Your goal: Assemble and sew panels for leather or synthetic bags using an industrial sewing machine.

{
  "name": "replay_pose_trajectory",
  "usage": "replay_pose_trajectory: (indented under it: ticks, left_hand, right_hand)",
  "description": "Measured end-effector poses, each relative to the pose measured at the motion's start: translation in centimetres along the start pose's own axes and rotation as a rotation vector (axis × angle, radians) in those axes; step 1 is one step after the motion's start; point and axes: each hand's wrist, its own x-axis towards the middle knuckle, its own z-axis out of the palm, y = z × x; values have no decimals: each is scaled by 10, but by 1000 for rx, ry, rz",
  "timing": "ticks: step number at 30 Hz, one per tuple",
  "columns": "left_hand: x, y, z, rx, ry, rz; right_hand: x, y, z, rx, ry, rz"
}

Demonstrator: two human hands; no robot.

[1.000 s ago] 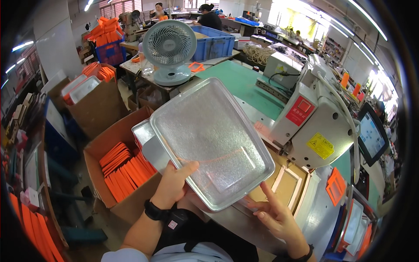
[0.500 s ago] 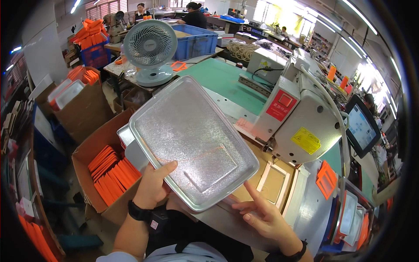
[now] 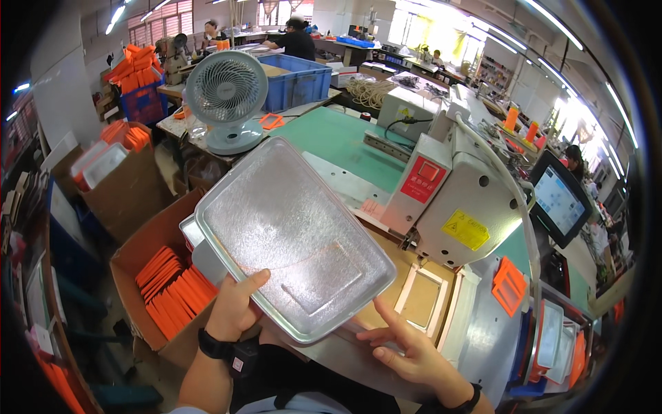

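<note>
A shallow silver metal tray (image 3: pixel 289 228) with rounded corners and a raised rim is held tilted in front of me. A faint rectangular outline shows on its lower right surface. My left hand (image 3: pixel 240 303) grips the tray's lower left edge, thumb on top; the other fingers are hidden beneath. By the lower right corner is my right hand (image 3: pixel 407 348), its fingers spread and the index fingertip close to the rim. I cannot tell whether that fingertip touches it. A wooden board with a white rectangular frame (image 3: pixel 422 297) lies beyond my right hand.
A sewing machine head (image 3: pixel 476 200) stands right of the tray, with a screen (image 3: pixel 560 196) beyond it. An orange frame piece (image 3: pixel 509 286) lies on the metal table. To the left, a cardboard box (image 3: pixel 127 265) holds orange pieces (image 3: pixel 176 290). Behind stands a fan (image 3: pixel 227 90).
The view has shifted slightly, so the surroundings sit a little further left. The tray and both hands keep nearly the same pose, with the left hand still gripping the edge.
</note>
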Motion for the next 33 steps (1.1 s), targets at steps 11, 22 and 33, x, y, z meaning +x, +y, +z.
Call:
replay_pose_trajectory:
  ticks: [11, 22, 33]
  left_hand:
    - [-4, 2, 3, -14, 0, 32]
    - [-5, 5, 9, -67, 49, 13]
    - [32, 54, 17, -753, -522, -372]
  right_hand:
    - [-1, -3, 1, -50, -19, 11]
    - [-1, -8, 0, -38, -42, -32]
    - [-10, -25, 7, -141, -8, -363]
